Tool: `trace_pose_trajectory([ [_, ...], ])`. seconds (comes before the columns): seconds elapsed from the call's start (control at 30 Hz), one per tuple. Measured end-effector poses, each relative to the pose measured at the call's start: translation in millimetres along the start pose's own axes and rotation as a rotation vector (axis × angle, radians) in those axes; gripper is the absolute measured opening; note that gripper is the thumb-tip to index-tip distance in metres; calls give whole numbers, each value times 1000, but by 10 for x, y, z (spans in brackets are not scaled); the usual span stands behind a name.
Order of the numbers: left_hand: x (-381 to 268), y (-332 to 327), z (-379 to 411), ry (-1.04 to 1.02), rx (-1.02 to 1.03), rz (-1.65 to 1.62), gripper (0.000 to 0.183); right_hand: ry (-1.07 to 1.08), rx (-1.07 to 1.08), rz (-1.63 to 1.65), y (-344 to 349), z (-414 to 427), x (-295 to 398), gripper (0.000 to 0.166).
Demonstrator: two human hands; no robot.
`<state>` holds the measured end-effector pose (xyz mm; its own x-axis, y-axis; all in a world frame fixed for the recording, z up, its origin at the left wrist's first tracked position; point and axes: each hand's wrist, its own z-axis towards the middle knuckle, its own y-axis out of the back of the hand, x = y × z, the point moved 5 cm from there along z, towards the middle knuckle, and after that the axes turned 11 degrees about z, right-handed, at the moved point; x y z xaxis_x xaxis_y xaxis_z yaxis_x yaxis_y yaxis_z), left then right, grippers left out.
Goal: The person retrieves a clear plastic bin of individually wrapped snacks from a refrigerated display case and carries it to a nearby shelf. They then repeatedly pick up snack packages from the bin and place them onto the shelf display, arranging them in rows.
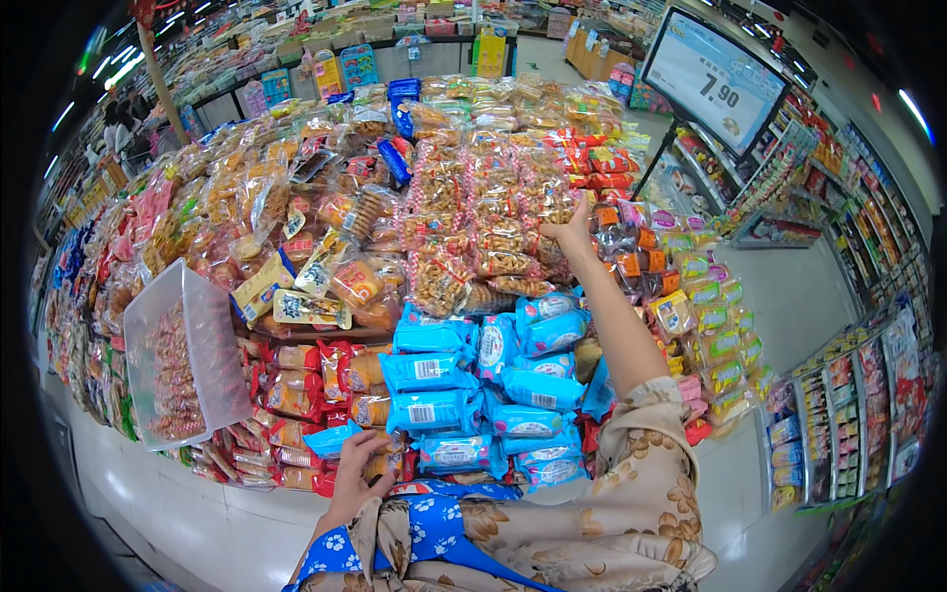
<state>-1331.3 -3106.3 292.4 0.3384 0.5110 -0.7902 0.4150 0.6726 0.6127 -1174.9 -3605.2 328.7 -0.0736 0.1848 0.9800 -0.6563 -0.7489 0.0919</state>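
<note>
My right hand reaches to the right edge of the stacked clear bags of twisted fried snacks, fingers spread on or beside them; whether it grips one is unclear. My left hand is low in the view, its fingers bent and apart, beside a blue packet lying on red-and-clear packs of cakes. Between my hands lie stacked light-blue packets. A translucent plastic bin with small red-and-white packs inside stands tilted at the left.
Bagged biscuits and breads cover the display's left and middle. A price sign on a black pole rises at the back right. Yellow-green packs lie along the right edge. Snack shelves stand across the tiled aisle.
</note>
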Motion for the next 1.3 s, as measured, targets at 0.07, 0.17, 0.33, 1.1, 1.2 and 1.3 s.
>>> trace_pose_trajectory([
  [0.07, -16, -1, -7, 11, 5, -8, 52, -106, -6, 33, -27, 1, -58, 122],
  [0.17, -60, 6, 12, -14, 6, -22, 52, -159, -25, 83, 160, 60, -204, 122],
  [0.33, 83, 38, -101, 20, -52, -14, 52, -269, 41, 404, 137, -170, 21, 106],
  [1.1, 70, 146, -237, 19, -12, 27, 48, -63, 93, 495, 245, 241, -521, 73],
  [1.2, 73, 155, -259, 33, -25, 5, 47, 90, -172, 164, 399, 240, -298, 63],
  [1.3, 100, 132, -280, 32, -61, 15, 47, 389, -166, -330, 165, 101, 218, 58],
])
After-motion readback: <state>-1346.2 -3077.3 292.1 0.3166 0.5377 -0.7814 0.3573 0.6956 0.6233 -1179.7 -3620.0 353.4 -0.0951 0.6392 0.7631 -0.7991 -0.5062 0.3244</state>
